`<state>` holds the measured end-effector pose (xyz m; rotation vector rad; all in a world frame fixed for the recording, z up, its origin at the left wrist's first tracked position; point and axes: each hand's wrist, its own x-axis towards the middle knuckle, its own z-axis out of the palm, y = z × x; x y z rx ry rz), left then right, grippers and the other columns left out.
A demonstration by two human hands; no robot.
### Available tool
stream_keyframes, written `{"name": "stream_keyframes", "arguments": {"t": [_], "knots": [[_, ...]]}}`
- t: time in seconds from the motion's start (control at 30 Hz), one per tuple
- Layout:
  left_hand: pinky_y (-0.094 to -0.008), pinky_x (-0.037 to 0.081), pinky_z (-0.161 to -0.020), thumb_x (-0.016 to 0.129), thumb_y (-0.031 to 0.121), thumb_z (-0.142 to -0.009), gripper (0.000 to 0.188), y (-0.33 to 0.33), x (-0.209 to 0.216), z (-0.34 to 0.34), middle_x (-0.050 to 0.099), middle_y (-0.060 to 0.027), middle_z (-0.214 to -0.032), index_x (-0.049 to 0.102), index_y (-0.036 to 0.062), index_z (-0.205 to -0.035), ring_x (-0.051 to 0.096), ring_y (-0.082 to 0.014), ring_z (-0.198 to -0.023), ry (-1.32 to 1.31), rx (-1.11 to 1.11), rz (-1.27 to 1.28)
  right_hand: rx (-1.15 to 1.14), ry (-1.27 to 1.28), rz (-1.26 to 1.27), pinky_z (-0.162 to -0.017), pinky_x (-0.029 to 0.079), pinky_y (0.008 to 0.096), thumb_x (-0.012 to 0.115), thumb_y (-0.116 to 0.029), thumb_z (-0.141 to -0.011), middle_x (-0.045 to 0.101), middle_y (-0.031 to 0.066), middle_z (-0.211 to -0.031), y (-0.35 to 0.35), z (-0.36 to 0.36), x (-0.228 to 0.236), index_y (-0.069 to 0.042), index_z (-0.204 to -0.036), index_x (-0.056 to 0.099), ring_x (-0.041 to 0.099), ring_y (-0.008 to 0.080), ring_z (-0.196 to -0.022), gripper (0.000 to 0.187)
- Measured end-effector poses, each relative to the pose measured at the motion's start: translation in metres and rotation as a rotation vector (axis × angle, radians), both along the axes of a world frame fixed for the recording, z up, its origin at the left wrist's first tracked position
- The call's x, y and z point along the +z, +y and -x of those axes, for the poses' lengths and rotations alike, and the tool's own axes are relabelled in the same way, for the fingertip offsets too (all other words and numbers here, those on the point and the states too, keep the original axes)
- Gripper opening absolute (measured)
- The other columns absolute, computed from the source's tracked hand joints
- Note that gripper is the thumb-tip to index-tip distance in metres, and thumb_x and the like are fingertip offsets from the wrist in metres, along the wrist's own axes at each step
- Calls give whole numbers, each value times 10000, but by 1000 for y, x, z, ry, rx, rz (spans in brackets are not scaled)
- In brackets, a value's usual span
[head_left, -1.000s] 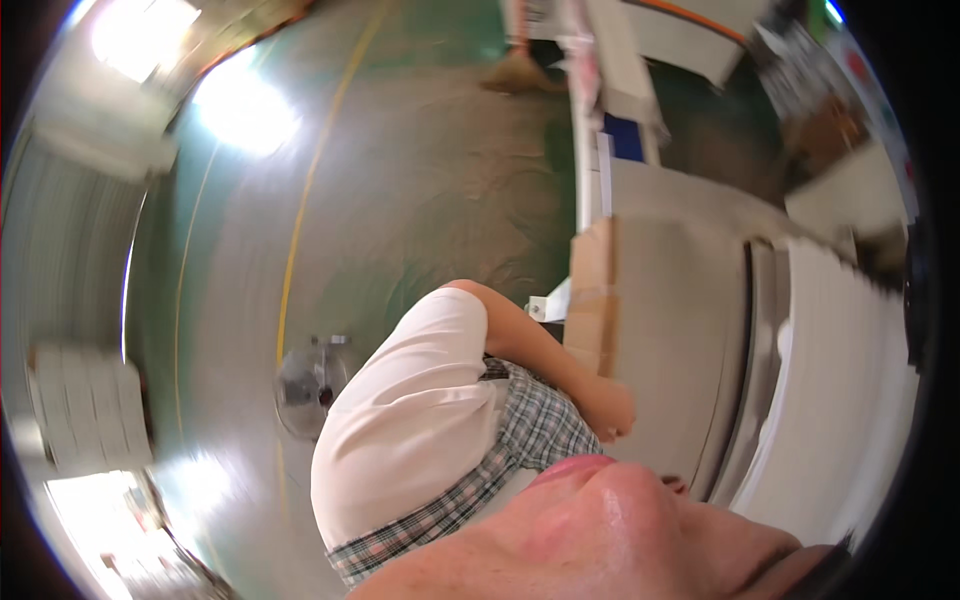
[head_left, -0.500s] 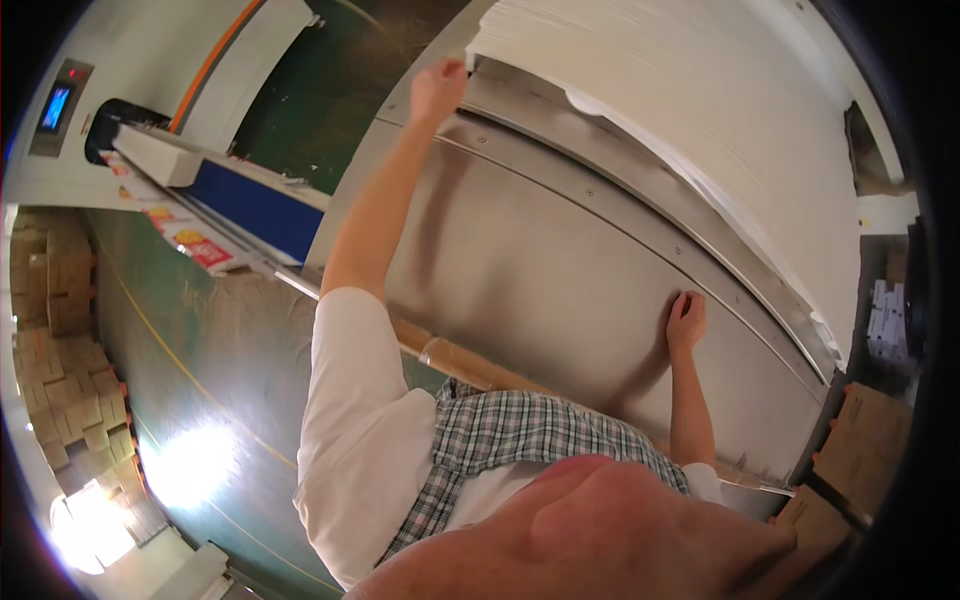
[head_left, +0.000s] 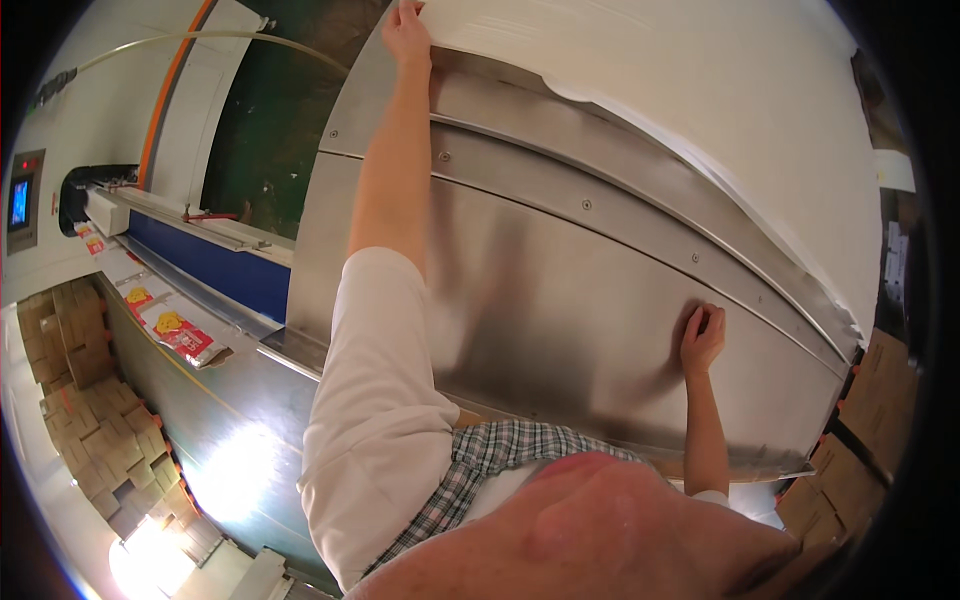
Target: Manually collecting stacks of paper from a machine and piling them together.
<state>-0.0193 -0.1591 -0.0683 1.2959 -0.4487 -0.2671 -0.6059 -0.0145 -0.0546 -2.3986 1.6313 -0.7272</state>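
My left hand reaches far forward at the top edge of the view, its fingers pinched at the left border of a large white sheet; the fingertips are partly cut off by the picture. The sheet looks thin and smooth, and its near edge hangs in a wavy line over a grey metal machine top. My right hand is loosely curled close above this metal, to the right. Nothing shows in its fingers, and its shadow falls beside it.
At left, a blue conveyor belt runs from a white machine with a small lit screen. Printed red-and-yellow packages lie along it. Stacked brown cartons stand at lower left, more cartons at right. A hose arches at upper left.
My left hand has moved farther forward along the white sheet's left side. The right hand stays curled over the metal. The whole view has shifted, and the hose has come into sight.
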Motion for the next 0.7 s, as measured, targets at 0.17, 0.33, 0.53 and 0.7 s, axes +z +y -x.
{"name": "stream_keyframes", "arguments": {"t": [0.17,0.33,0.53,0.7], "knots": [[-278,398,-621,481,177,-770,183,20,13,8,563,-18,-767,605,43,-773,506,-151,-706,98,-208,-127,-14,29,0,-529,410,342,507,-66,-820,495,97,-734,0,0,0,-33,-817,498,496,266,-615,34],[-302,383,-583,509,231,-780,210,40,11,5,538,-30,-696,586,41,-734,468,-150,-651,106,-302,-152,-15,44,33,-541,413,346,509,-78,-821,502,93,-740,2,2,0,-41,-827,498,502,268,-625,39],[-316,419,-654,526,397,-788,373,55,25,-11,612,-50,-764,617,49,-888,558,-204,-720,-536,-425,-578,-43,30,50,-546,416,351,517,-89,-815,507,91,-733,3,0,-2,-50,-822,504,509,266,-636,41],[-371,404,-853,487,608,-748,656,25,89,60,594,-128,-1066,559,73,-1120,552,-295,-996,-990,-816,-1075,-17,12,80,-548,420,354,530,-87,-796,507,82,-723,0,1,0,-63,-801,504,510,267,-638,36]]}}
